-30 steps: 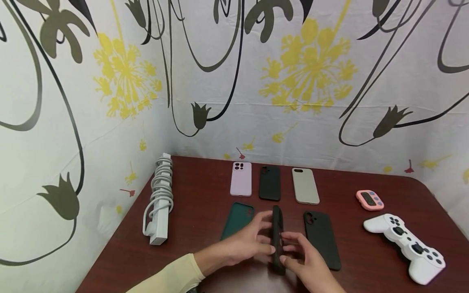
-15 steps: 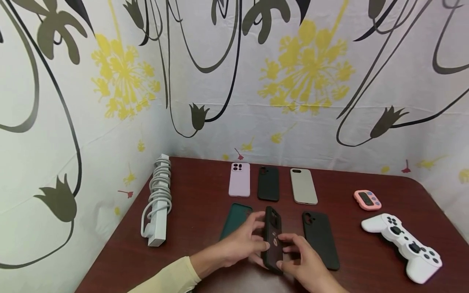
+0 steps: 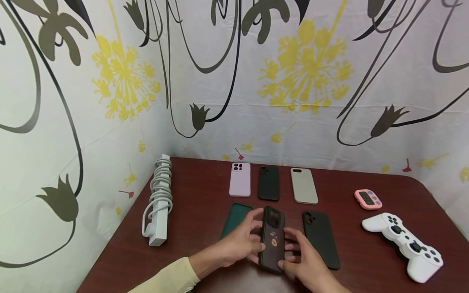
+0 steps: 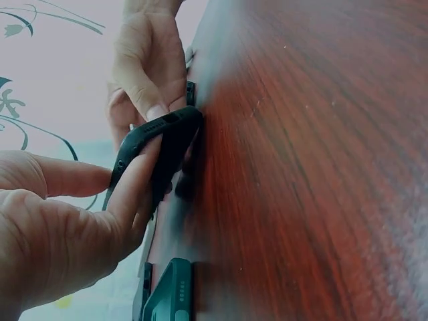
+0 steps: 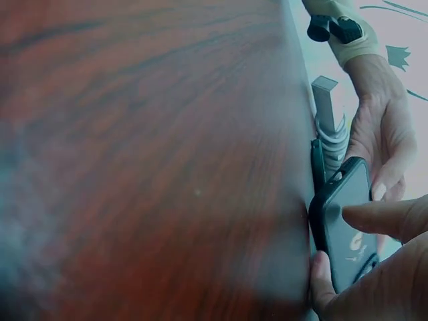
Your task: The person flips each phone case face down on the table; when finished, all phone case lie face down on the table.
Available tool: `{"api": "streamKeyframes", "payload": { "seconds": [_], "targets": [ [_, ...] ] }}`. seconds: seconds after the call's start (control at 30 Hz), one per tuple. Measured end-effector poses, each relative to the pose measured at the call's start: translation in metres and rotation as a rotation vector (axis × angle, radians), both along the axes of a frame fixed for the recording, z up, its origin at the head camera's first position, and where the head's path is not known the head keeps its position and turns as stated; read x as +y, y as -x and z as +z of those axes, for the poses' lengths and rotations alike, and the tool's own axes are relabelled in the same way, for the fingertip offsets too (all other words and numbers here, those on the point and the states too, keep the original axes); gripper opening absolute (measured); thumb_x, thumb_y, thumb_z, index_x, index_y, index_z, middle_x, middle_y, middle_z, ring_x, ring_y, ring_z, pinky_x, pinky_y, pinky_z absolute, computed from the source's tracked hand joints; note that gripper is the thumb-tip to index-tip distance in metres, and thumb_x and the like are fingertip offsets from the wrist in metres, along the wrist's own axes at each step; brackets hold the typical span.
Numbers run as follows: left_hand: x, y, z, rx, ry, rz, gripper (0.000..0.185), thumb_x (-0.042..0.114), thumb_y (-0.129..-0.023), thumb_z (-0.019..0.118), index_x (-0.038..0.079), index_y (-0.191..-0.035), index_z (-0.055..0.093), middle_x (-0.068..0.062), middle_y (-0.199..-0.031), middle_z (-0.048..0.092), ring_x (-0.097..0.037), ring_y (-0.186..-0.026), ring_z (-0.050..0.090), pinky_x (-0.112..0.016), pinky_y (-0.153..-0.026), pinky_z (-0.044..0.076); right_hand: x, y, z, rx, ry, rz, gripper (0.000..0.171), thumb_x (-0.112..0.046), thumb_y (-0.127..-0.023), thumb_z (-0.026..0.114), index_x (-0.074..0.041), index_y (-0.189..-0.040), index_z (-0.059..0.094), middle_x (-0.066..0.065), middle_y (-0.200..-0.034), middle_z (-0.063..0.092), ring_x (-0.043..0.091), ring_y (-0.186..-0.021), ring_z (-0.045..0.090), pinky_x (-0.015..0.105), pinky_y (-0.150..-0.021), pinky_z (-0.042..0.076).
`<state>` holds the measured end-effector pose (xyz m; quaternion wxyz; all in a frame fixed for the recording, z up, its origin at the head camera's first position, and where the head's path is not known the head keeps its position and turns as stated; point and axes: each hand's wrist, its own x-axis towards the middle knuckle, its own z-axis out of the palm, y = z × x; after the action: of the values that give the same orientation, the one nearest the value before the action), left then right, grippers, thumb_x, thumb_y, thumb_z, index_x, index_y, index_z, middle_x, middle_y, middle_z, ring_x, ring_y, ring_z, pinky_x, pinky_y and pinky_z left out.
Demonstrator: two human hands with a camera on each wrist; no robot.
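Observation:
A black phone case [image 3: 272,248], with a camera cutout and a small pale print on its back, is held just above the table between both hands. My left hand [image 3: 238,242] grips its left edge, thumb near the printed side, other fingers reaching behind. On the opposite edge, my right hand [image 3: 305,258] holds it between thumb and fingers. The left wrist view shows the end of the case [image 4: 157,127] with its port opening, tilted over the wood. In the right wrist view the printed face [image 5: 348,221] shows, a finger lying across it.
A teal phone case [image 3: 234,217] lies left of the hands, a plain black one [image 3: 322,240] right. Behind are lilac [image 3: 239,183], dark [image 3: 268,185] and beige cases [image 3: 305,187]. A cord-wrapped power strip [image 3: 159,224], pink timer [image 3: 368,199] and white game controller [image 3: 406,244] lie farther out.
The black phone case has turned from edge-on to showing its printed back with the camera cutout. Both hands have kept hold of it and stay in nearly the same place.

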<state>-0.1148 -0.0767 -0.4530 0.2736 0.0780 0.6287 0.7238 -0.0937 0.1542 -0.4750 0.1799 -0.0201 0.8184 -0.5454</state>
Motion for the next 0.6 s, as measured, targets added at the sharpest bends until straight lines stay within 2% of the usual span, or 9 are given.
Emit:
{"api": "streamKeyframes", "payload": {
  "seconds": [0.2,0.37,0.5,0.6],
  "targets": [
    [0.0015,-0.0002,0.0006,0.004,-0.029,-0.019,0.094,-0.018,-0.092,0.057,0.030,-0.166,0.023,-0.014,-0.153,0.048,-0.033,-0.111,0.073,-0.044,-0.069,0.067,0.0002,0.0037,0.0003,-0.007,0.028,-0.086,0.094,0.002,-0.084,0.085,-0.005,-0.162,0.032,0.026,-0.152,0.049,0.034,-0.129,0.062,0.043,-0.097,0.061],
    [0.0035,0.0015,-0.0018,0.012,-0.012,-0.015,0.093,-0.017,-0.093,0.057,0.029,-0.167,0.022,-0.016,-0.155,0.047,-0.029,-0.107,0.073,-0.039,-0.067,0.066,0.0035,0.0072,0.0028,-0.002,0.035,-0.120,0.085,-0.001,-0.088,0.082,-0.006,-0.160,0.036,0.025,-0.148,0.052,0.031,-0.125,0.063,0.039,-0.092,0.060],
    [0.0053,0.0026,-0.0049,0.087,0.127,-0.013,0.092,-0.014,-0.096,0.058,0.024,-0.170,0.020,-0.019,-0.155,0.044,-0.024,-0.101,0.073,-0.038,-0.065,0.066,0.0061,0.0085,0.0065,0.026,0.054,-0.126,0.080,-0.001,-0.090,0.080,-0.008,-0.158,0.038,0.023,-0.146,0.051,0.028,-0.121,0.063,0.034,-0.086,0.059],
    [0.0058,0.0037,-0.0069,0.172,0.252,-0.024,0.091,-0.011,-0.097,0.061,0.018,-0.171,0.016,-0.021,-0.155,0.045,-0.021,-0.099,0.073,-0.037,-0.061,0.065,0.0061,0.0095,0.0093,0.071,0.009,-0.113,0.078,-0.002,-0.090,0.081,-0.011,-0.157,0.041,0.020,-0.144,0.053,0.025,-0.118,0.062,0.031,-0.081,0.058]
  ]
}}
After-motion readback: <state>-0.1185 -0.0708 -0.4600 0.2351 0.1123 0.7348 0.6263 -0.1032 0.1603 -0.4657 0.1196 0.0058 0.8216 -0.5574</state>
